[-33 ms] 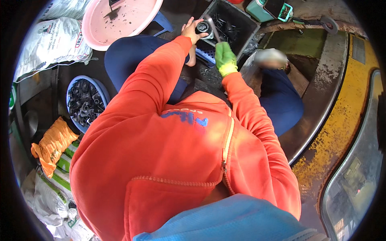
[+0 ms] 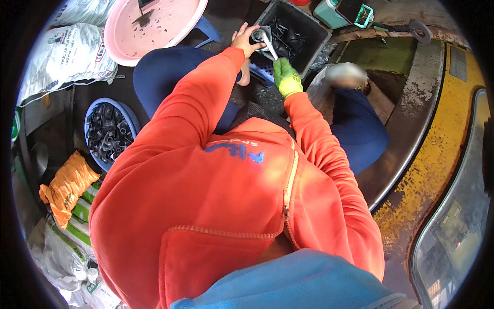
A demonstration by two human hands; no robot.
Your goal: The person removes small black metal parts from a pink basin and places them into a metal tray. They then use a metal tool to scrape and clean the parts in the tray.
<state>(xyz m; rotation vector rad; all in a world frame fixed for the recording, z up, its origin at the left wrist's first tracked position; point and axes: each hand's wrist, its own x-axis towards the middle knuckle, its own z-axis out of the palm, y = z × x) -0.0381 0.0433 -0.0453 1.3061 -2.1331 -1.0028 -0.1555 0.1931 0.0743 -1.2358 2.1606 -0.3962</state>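
My left hand (image 2: 243,42) is bare and grips a small round metal part (image 2: 256,35) above my knees. My right hand (image 2: 286,77), in a green glove, holds a metal wrench (image 2: 268,46) whose head sits on that part. Both arms, in orange sleeves, reach forward over my blue trousers. Just beyond the hands stands a black crate (image 2: 315,32) holding several dark metal pieces. A blue perforated tray (image 2: 262,71) lies under the hands.
A pink basin (image 2: 154,26) sits at the far left, near a white sack (image 2: 62,56). A blue bowl (image 2: 129,121) of black parts and an orange bag (image 2: 67,188) are at my left. A curved steel and yellow rim (image 2: 437,154) runs along the right.
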